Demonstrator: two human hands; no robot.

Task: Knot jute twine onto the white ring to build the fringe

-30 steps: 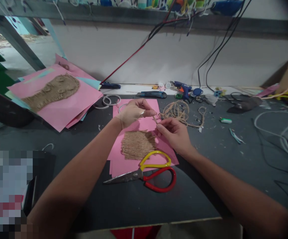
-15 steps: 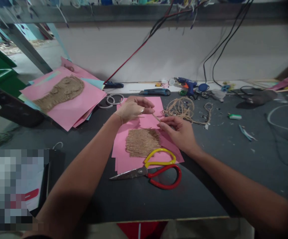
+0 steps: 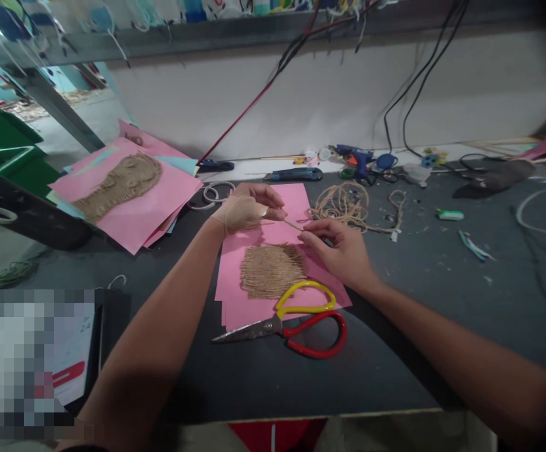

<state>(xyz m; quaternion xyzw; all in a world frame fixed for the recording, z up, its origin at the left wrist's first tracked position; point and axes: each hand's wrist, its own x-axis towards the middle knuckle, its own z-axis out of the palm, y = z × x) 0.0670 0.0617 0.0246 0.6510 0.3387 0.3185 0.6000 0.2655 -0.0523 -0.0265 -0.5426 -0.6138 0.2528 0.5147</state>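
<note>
A short length of twine (image 3: 293, 225) is stretched between my two hands, above pink paper (image 3: 291, 196). My left hand (image 3: 249, 207) pinches its left end, and a pale wrap or glove covers part of that hand. The fingers of my right hand (image 3: 341, 248) are closed on the other end. Below them, a patch of twine strands laid side by side (image 3: 273, 270) rests on the paper. Scissors (image 3: 317, 336) with one yellow and one red handle lie across the paper's near edge, blades pointing left. A loose tangle of twine (image 3: 341, 204) sits just beyond my right hand.
At the left, stacked pink and blue sheets carry a twine-covered shape (image 3: 126, 182). Along the back lie a utility knife (image 3: 296, 174) and a blue glue gun (image 3: 360, 160). White rings (image 3: 211, 194) are beside my left hand. A green-and-white piece (image 3: 450, 215) lies to the right.
My left hand has shifted slightly left and down, and the twine between my hands lies flatter. The whole view has tilted a little; the scissors and the patch stay on the paper.
</note>
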